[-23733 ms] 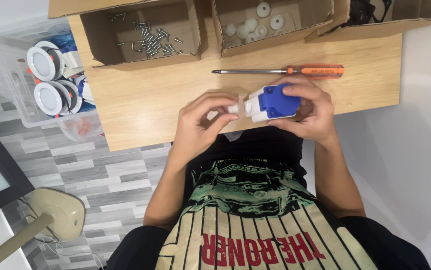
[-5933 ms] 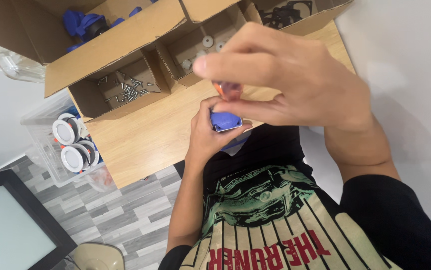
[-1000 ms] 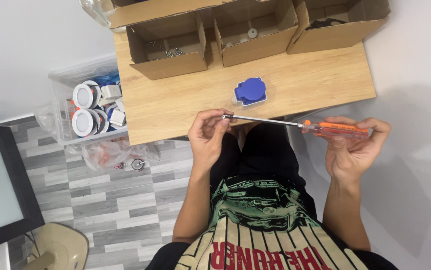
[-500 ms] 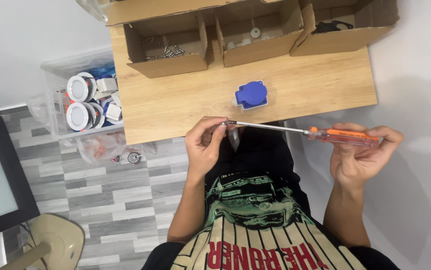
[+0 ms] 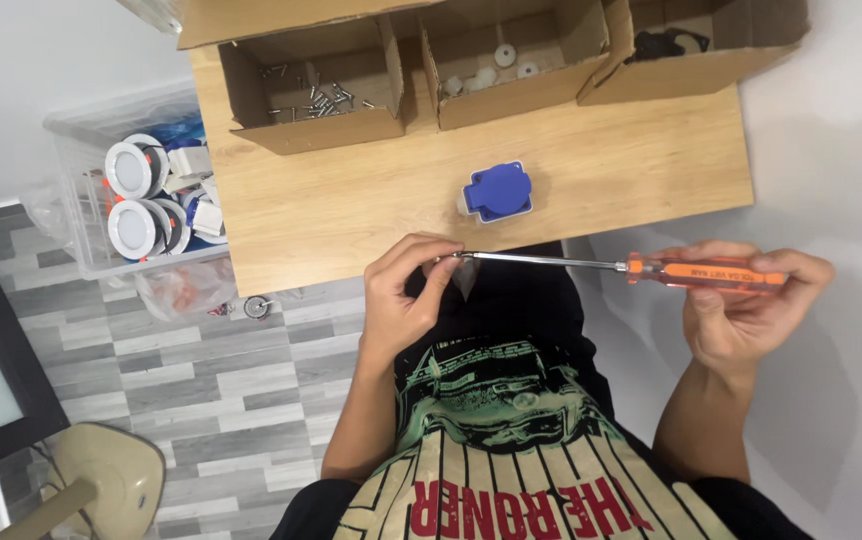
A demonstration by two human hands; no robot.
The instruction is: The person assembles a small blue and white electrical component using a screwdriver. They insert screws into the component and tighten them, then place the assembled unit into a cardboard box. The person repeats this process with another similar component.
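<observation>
**Over the worktop edge: screwdriver held at both ends, blue socket parked on the wood**

Head view, the only one here. Just off the near edge of the worktop (image 5: pixel 351 215), the right hand (image 5: pixel 741 315) is wrapped shut around the orange handle of a screwdriver (image 5: pixel 651 268), held level across the lap. The left hand (image 5: pixel 406 300) pinches right at the tip of the steel shaft, thumb and fingers closed on something tiny there. Looks like a screw, but it's too small to call.

The screwdriver should handle easily: light, rigid, and the ribbed plastic handle is the obvious place to hold it. The bare shaft is smooth and thin, so it's only good for steadying, not turning.

The blue socket (image 5: pixel 496 190) sits by itself mid-worktop, well apart from both hands. Hard plastic shell, probably light and a bit slick, so I'd take it around the sides.

Along the back are three cardboard boxes: screws (image 5: pixel 316 98) on the left, white round parts (image 5: pixel 496 70) in the middle, something black on the right. A clear bin of round light fittings (image 5: pixel 136 200) stands on the floor beside the worktop.
</observation>
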